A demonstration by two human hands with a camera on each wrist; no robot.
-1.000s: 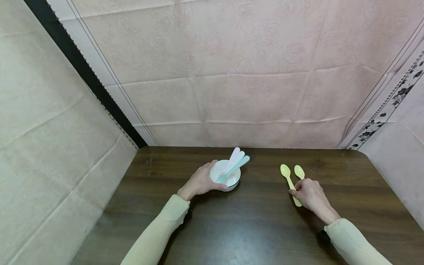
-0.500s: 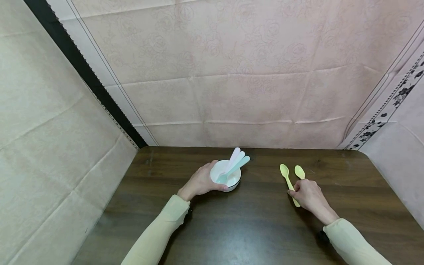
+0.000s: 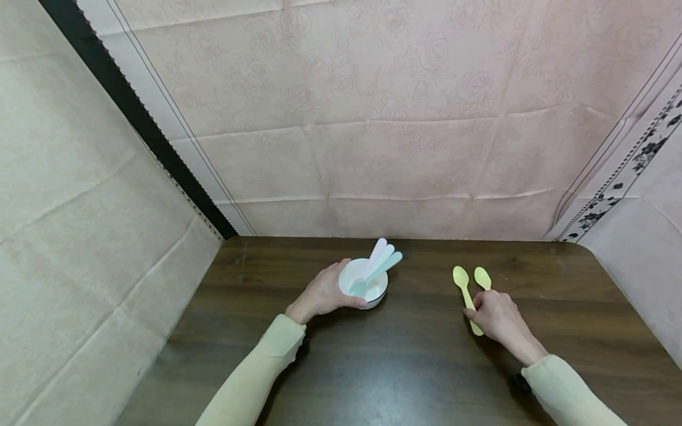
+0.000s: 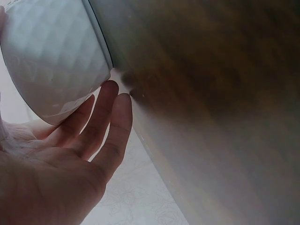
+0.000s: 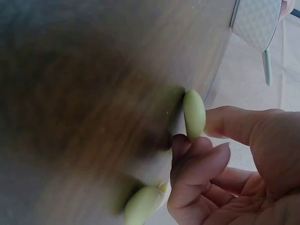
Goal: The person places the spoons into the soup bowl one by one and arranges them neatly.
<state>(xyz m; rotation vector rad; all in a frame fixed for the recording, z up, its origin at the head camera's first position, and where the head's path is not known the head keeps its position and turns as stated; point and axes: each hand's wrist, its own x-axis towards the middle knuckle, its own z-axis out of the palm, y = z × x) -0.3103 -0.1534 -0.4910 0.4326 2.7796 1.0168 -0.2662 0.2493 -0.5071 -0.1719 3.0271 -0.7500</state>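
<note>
yellow spoon (image 3: 466, 293) lies on the brown table (image 3: 405, 361), toward the person's right, its bowl end pointing away and its handle end showing below the thumb. the right hand (image 3: 499, 318) pinches its handle, thumb on one side and curled fingers on the other, as the right wrist view shows too. whether the spoon is lifted at all, i cannot tell. a second yellow spoon (image 3: 482, 278) lies just to the right, most of its handle hidden under the hand.

well apart, to the left, the left hand (image 3: 326, 290) holds a white bowl (image 3: 347, 276), thumb along the near side and bent fingers round the outside; the left wrist view shows some of those fingers spread a little and a diamond-dimpled outer wall. a lilac spoon (image 3: 380, 244), a pale blue spoon (image 3: 388, 252) and a mint spoon (image 3: 391, 259) lean in the bowl, handles fanned over the far right rim.

behind the table hangs a pinkish cloth (image 3: 405, 118) with faint roses and fold lines. both arms wear pale sleeves (image 3: 261, 361).
</note>
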